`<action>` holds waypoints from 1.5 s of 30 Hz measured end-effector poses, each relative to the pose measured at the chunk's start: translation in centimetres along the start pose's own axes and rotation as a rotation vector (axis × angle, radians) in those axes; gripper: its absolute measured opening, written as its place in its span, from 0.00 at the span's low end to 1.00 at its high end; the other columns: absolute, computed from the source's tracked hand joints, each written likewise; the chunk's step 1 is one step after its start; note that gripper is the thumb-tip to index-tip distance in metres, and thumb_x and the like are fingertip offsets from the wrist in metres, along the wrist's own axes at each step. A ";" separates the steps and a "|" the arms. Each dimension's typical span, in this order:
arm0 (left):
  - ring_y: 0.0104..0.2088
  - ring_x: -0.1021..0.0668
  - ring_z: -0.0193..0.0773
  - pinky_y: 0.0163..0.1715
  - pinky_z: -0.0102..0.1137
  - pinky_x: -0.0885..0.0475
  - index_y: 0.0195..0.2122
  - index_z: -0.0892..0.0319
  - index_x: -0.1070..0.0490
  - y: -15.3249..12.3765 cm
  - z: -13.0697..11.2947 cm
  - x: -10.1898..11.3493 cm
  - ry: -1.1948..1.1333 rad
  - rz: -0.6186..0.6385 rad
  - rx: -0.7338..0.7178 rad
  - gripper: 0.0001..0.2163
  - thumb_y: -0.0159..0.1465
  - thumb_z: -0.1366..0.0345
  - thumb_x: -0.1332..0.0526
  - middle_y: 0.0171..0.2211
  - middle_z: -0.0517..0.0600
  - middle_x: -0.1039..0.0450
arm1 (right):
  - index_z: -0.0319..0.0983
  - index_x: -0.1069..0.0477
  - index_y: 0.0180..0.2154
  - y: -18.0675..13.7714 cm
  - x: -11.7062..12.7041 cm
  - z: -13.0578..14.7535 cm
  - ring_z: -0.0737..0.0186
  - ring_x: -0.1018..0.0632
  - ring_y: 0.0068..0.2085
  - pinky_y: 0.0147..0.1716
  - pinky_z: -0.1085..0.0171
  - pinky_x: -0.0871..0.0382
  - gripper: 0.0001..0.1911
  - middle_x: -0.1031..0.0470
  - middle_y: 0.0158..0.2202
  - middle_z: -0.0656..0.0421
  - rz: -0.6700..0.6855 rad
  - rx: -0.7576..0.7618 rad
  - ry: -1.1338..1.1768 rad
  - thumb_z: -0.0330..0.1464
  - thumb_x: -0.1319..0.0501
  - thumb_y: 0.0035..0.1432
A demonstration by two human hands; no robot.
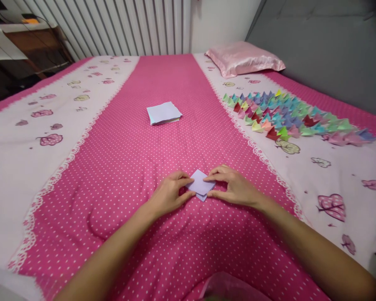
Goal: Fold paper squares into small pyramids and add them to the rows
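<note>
A small lavender sheet of origami paper [200, 182], folded into a diamond with layers showing at its lower corner, is between my two hands just above the pink dotted bedspread [175, 234]. My left hand [172, 190] grips its left corner, thumb below and fingertips on top. On the opposite side my right hand [233, 187] pinches the right corner the same way. Further off lies a stack of square paper [164, 113] with a pale lilac sheet uppermost. To the right stand rows of folded paper boats [278, 115] in several colours.
A pink satin pillow [244, 59] rests at the far right of the bed, beside a grey padded headboard [326, 50]. A white radiator [138, 27] runs behind the far edge. At the far left is a wooden desk [34, 44] with cables.
</note>
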State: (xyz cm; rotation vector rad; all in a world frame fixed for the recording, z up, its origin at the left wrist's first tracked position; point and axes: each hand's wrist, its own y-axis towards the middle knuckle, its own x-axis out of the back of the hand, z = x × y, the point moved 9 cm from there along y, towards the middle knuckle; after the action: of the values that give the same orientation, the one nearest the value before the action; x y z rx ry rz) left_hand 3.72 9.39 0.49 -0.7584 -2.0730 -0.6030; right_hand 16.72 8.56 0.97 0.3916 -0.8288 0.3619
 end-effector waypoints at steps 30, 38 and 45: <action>0.31 0.30 0.40 0.34 0.36 0.35 0.25 0.60 0.29 -0.2 1.7 0.4 0.226 -0.292 0.317 0.11 0.61 0.60 0.42 0.26 0.50 0.30 | 0.38 0.29 0.34 -0.3 -1.4 -2.4 0.62 0.27 0.30 0.30 0.64 0.34 0.05 0.27 0.28 0.58 -0.173 -0.268 -0.027 0.33 0.42 0.56; 0.34 0.30 0.42 0.36 0.37 0.37 0.36 0.59 0.30 -0.2 1.7 0.1 0.224 -0.303 0.369 0.06 0.61 0.67 0.44 0.32 0.51 0.28 | 0.40 0.31 0.44 -0.5 -1.3 -2.1 0.61 0.27 0.34 0.33 0.63 0.32 0.15 0.30 0.34 0.57 -0.234 -0.250 -0.031 0.26 0.46 0.54; 0.35 0.30 0.41 0.38 0.38 0.39 0.33 0.57 0.27 0.2 1.6 -0.3 0.222 -0.298 0.355 0.06 0.59 0.66 0.44 0.30 0.49 0.28 | 0.41 0.26 0.37 -0.3 -1.7 -1.9 0.60 0.27 0.34 0.32 0.62 0.32 0.09 0.31 0.34 0.57 -0.271 -0.305 -0.103 0.33 0.43 0.55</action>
State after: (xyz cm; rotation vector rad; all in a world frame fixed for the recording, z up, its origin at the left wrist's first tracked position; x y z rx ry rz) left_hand 3.14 10.42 -0.57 -0.1717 -2.0212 -0.4364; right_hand 17.03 8.99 -1.53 0.2337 -0.9027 -0.0380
